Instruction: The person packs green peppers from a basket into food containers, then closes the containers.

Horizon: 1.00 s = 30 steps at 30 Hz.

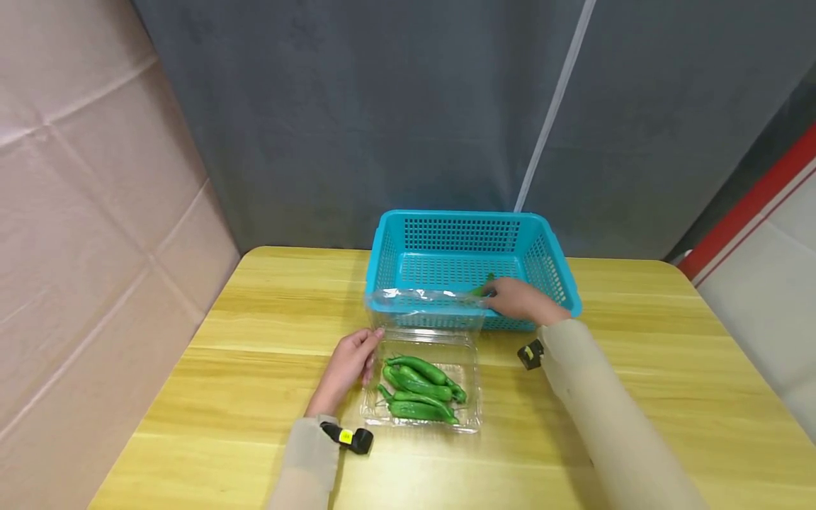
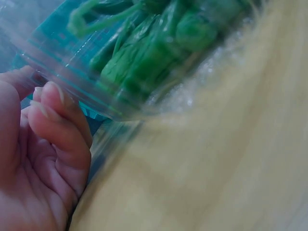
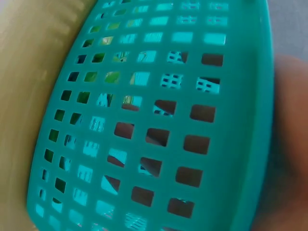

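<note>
Peppers (image 1: pixel 421 387) look long, glossy and green.

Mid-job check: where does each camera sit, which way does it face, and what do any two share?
Head: worn on the head, facing forward and down at the table, blue basket and clear container; both the left hand and right hand show.
Left wrist: on that wrist, facing the container and green peppers; left-hand fingers show at the left.
Right wrist: on that wrist, facing the basket's perforated wall; a blurred part of the hand shows at right.
Shared: head and left wrist both show the peppers.
</note>
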Motion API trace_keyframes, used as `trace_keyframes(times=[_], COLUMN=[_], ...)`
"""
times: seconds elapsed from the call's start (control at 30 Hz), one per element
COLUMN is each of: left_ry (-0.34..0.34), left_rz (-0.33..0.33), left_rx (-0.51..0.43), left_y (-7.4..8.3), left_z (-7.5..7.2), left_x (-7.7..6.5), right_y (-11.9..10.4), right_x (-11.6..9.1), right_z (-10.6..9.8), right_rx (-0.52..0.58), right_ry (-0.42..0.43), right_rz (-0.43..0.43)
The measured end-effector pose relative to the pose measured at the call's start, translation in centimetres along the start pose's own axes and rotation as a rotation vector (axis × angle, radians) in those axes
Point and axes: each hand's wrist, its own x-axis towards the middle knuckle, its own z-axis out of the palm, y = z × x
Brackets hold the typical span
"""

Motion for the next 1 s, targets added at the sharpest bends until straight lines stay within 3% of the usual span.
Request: trace_keyframes(times=[0.3,0.7,0.93,1.0], left_ry=[0.001,-0.005,0.031,0.044], left_rz=[-0.004,0.001,-0.001,0.008], left_rx=[0.000,-0.003,-0.009,-0.001], left_y=[-0.1,0.0,-2.6,-2.6], left_z=[0.0,0.0,-0.2,-0.1], left_x=[-0.1,0.0,1.3,1.2], right_y=[0.3,0.6,1.0,1.0], right_x=[1.2,2.0,2.5,2.6], right_z=[-0.3,-0.4,-0.4,-0.4], right_rx=[0.005,-0.050,-0.077,-0.093], right_ry=[-0.128,-0.164,-0.214,-0.225], right_rz=[0.017,0.012,0.003,0.018])
